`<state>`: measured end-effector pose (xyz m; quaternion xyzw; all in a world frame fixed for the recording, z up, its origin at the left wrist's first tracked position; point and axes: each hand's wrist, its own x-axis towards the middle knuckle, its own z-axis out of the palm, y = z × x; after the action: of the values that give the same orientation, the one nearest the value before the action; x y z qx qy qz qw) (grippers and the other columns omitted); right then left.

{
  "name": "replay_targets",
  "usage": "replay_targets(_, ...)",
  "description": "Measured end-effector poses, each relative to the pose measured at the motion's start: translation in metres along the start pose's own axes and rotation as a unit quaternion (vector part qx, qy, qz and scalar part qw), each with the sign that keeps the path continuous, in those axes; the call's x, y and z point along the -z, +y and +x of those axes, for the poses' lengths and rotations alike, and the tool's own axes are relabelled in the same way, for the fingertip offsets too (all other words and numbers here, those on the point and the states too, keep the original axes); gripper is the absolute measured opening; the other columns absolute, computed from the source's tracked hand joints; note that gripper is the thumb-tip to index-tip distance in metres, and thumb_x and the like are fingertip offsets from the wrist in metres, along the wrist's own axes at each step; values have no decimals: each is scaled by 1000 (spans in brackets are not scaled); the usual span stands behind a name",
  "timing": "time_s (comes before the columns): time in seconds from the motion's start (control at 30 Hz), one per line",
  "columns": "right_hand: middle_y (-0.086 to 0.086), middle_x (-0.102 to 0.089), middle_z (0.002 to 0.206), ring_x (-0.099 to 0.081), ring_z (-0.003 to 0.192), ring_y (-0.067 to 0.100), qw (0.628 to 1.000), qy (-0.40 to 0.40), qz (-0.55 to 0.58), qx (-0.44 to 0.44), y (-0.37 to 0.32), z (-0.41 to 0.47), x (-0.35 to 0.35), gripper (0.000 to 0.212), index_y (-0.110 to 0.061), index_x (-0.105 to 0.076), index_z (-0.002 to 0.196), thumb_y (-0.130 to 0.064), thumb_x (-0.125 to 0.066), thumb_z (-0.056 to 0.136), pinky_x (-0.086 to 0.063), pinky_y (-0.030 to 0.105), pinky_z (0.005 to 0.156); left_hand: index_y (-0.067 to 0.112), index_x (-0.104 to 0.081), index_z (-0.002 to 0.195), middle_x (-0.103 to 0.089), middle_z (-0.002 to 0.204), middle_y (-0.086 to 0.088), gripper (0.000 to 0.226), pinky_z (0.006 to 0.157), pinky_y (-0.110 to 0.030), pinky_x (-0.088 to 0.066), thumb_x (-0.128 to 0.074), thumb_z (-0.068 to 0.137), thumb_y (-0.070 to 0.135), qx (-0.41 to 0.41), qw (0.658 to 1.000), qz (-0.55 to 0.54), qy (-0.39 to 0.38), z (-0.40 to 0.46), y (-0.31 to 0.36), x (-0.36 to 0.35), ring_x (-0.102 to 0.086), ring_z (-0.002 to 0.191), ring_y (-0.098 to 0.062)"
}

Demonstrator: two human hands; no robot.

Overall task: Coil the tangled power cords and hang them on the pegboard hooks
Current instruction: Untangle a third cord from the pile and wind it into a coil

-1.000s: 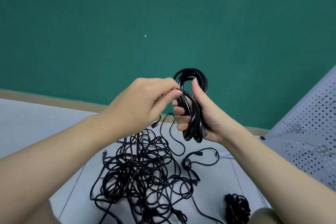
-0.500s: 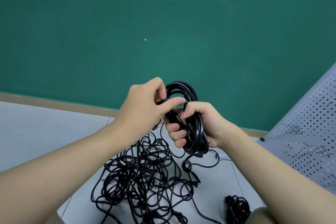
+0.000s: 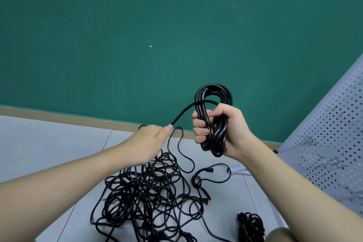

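My right hand [image 3: 224, 129] grips a coiled black power cord [image 3: 214, 94] upright in front of the green wall, fingers curled round the bundle. One free strand [image 3: 184, 111] runs from the coil's top leftward and down to my left hand [image 3: 151, 141], which pinches it between thumb and fingers. Below both hands a tangled heap of black cords [image 3: 145, 196] lies on the grey floor. The white pegboard [image 3: 330, 153] leans at the right, with a few metal hooks on it.
A second small bundle of black cord [image 3: 250, 226] lies on the floor at the lower right, beside my knee [image 3: 284, 236]. A loose cord with a plug [image 3: 208, 171] sits between heap and pegboard. A beige baseboard [image 3: 59, 117] runs under the green wall.
My left hand has moved down and left, away from the coil, drawing a strand out taut. The right hand has kept its grip and risen slightly to the right.
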<state>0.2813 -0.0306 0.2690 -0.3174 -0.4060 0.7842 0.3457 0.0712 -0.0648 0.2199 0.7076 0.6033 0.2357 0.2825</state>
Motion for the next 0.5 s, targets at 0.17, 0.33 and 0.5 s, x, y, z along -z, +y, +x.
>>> replay_targets(0.17,5,-41,77,-31,63,18,996,-10,-77,-53,8,0,1,30,-3,-57,99,-19,-59,73,-37,30,57,15,-32,64,-30,58,1,53,56,-38,-24,-29,110,42,-35,992,-67,99,-1,27,3,-27,54,-17)
replay_targets(0.33,6,-35,78,-30,63,17,995,-36,-90,-20,18,5,-7,36,-6,-54,106,-18,-61,72,-29,30,59,16,-38,56,-31,46,6,59,51,-29,-26,-32,111,38,-23,983,-124,134,-3,42,4,-33,46,-11)
replay_targets(0.5,6,-29,77,-16,67,20,993,-43,-106,43,20,9,-14,38,-10,-48,112,-1,-51,76,-12,38,67,28,-57,48,-32,39,6,71,54,-35,-26,-27,111,32,-18,981,-176,73,-3,45,-7,-34,38,-7)
